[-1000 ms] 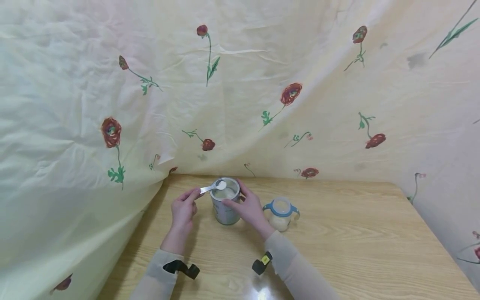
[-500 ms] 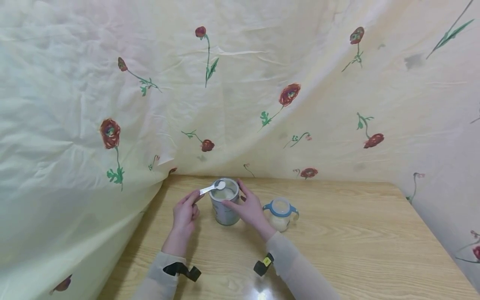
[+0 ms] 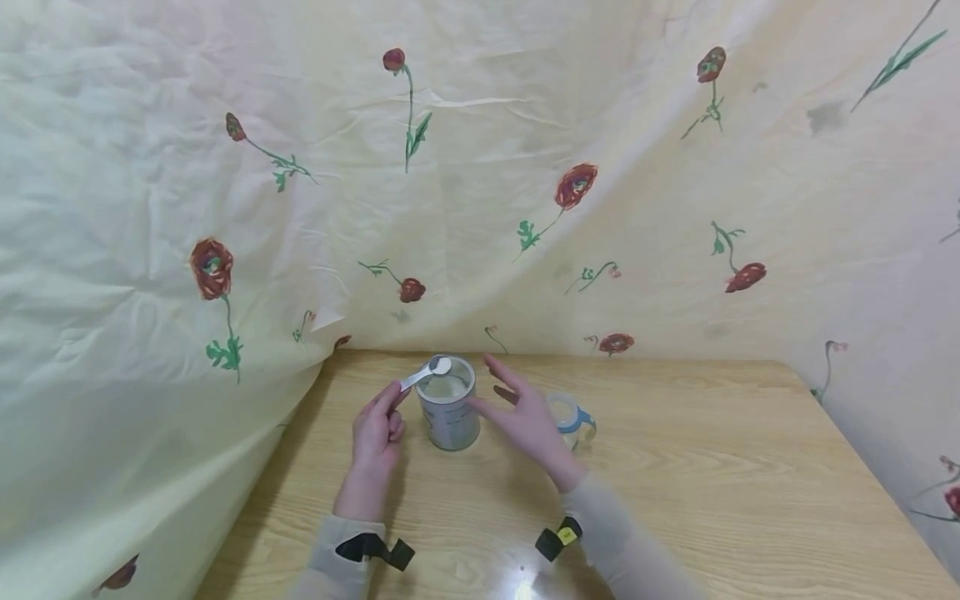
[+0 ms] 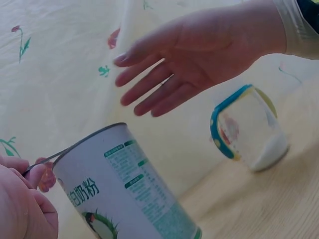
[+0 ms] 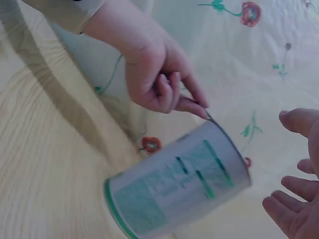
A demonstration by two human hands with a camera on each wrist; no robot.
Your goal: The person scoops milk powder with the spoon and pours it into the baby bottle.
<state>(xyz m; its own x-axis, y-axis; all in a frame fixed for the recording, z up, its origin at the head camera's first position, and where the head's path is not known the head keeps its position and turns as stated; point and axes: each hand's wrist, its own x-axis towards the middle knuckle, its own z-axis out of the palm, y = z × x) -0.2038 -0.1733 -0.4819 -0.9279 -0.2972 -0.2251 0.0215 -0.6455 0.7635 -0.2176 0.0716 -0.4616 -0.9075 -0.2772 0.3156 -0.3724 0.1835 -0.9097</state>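
My left hand (image 3: 378, 429) pinches the handle of a measuring scoop (image 3: 417, 377), whose bowl carries white powder over the mouth of a milk powder can (image 3: 452, 423). The can stands upright on the table, printed with green blocks and writing in the left wrist view. My right hand (image 3: 531, 419) is beside the can with its fingers spread and holds nothing; in the right wrist view a gap shows between it and the can. Behind that hand, partly hidden, stands a clear cup (image 4: 261, 132) with a blue ring and white contents at its bottom.
The wooden table (image 3: 712, 467) stretches to the right of the cup. A floral cloth (image 3: 480, 208) hangs along the back and both sides of it. Each sleeve bears a black wrist strap.
My right hand has let go of the can and moved right, its fingers spreading and covering part of the cup. The left hand has barely shifted and keeps the scoop over the can.
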